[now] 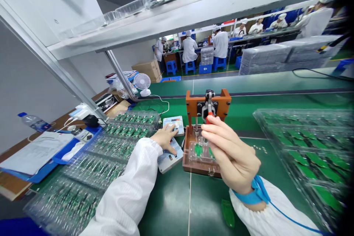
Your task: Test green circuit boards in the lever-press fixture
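Head view: the right hand (235,156) had its grip closed on the red lever (209,118) of the brown press jig (224,104). The left hand (166,137) lay open on the grey tester (168,163). The green board (198,150) in the jig seemed seated; if askew, pressing could crack it.

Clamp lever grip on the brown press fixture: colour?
It's a red plastic lever grip, head view.

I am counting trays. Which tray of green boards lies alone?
The tray right of the brown press, beyond the right hand on its red handle; the other trays lie together at the left.
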`<state>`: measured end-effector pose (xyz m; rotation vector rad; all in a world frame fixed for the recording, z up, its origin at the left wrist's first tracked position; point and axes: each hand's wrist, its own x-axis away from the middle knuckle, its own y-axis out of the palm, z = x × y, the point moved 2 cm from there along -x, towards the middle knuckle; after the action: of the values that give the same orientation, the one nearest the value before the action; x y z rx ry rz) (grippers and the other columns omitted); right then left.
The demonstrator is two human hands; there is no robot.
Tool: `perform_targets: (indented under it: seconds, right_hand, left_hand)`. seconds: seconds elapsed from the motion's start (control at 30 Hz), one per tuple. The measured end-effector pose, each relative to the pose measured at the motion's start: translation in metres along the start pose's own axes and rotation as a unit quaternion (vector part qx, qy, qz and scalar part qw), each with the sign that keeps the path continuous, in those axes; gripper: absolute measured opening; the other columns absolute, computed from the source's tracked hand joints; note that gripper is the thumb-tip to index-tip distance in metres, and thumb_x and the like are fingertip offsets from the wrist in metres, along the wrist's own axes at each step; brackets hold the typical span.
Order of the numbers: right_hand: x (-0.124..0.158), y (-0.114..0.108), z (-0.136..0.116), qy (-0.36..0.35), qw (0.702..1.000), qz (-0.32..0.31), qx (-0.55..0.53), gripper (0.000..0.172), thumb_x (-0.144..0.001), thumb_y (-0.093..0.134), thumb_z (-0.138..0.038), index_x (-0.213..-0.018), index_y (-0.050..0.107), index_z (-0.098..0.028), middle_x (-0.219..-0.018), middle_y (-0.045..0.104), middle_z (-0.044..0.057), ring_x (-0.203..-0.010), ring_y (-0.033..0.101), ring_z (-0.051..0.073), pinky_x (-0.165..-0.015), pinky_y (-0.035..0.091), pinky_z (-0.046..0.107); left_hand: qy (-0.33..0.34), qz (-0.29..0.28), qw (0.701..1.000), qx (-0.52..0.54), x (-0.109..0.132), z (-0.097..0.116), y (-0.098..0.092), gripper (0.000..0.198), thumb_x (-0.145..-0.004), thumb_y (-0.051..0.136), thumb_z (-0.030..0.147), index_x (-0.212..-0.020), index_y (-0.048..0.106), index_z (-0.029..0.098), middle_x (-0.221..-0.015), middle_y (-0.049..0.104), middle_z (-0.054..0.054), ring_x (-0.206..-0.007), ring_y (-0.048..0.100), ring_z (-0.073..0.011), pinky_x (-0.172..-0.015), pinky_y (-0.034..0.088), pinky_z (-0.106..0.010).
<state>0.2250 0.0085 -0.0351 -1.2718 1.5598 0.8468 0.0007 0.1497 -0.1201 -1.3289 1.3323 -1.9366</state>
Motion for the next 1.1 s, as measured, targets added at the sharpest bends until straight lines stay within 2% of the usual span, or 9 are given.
perform_targets:
  seconds: [0.33,0.53,0.8,1.0,1.1]
  right_hand:
    - [-0.001,-0.001,0.001,-0.002,1.000,-0.003,0.001,0.049,-0.090,0.056,0.005,-0.129,0.069,-0.023,-0.125,0.069,0.005,-0.126,0.061,0.029,-0.113,0.050,0.052]
    - [-0.002,-0.002,0.001,-0.011,1.000,-0.005,0.000,0.049,-0.090,0.056,0.005,-0.129,0.069,-0.022,-0.123,0.070,0.006,-0.125,0.062,0.029,-0.112,0.051,0.052]
    - [-0.003,-0.001,0.000,-0.009,1.000,-0.006,0.005,0.049,-0.090,0.056,0.005,-0.129,0.069,-0.022,-0.124,0.070,0.005,-0.126,0.061,0.028,-0.113,0.051,0.049]
    - [-0.001,-0.001,0.001,-0.016,1.000,-0.005,0.010,0.050,-0.091,0.056,0.005,-0.131,0.068,-0.023,-0.124,0.069,0.005,-0.126,0.061,0.029,-0.111,0.052,0.052]
    - [0.000,-0.002,0.001,-0.016,1.000,-0.006,0.019,0.051,-0.091,0.056,0.005,-0.132,0.068,-0.024,-0.125,0.069,0.005,-0.126,0.061,0.030,-0.111,0.052,0.052]
  left_hand:
    - [-0.003,-0.008,1.000,-0.006,-0.002,-0.001,0.004,0.126,-0.063,0.082,0.070,-0.163,0.017,0.027,-0.169,-0.004,-0.012,-0.153,-0.008,-0.0465,-0.120,0.015,-0.068]
    - [-0.007,0.021,1.000,-0.001,0.011,-0.010,-0.007,0.126,-0.063,0.086,0.062,-0.162,0.020,0.022,-0.169,0.001,-0.014,-0.154,-0.003,-0.0449,-0.124,0.015,-0.060]
    - [-0.026,-0.017,0.999,-0.031,0.012,-0.014,-0.002,0.132,-0.058,0.080,0.075,-0.162,0.021,0.020,-0.168,0.001,-0.016,-0.154,0.001,-0.0467,-0.121,0.021,-0.063]
    - [-0.044,-0.049,0.996,-0.056,0.013,-0.007,-0.007,0.134,-0.058,0.082,0.071,-0.163,0.017,0.019,-0.168,-0.003,-0.015,-0.155,0.001,-0.0422,-0.121,0.024,-0.059]
    - [-0.050,-0.051,0.996,-0.048,0.013,-0.004,-0.009,0.136,-0.056,0.085,0.069,-0.163,0.017,0.019,-0.168,-0.006,-0.016,-0.155,0.005,-0.0433,-0.121,0.027,-0.059]
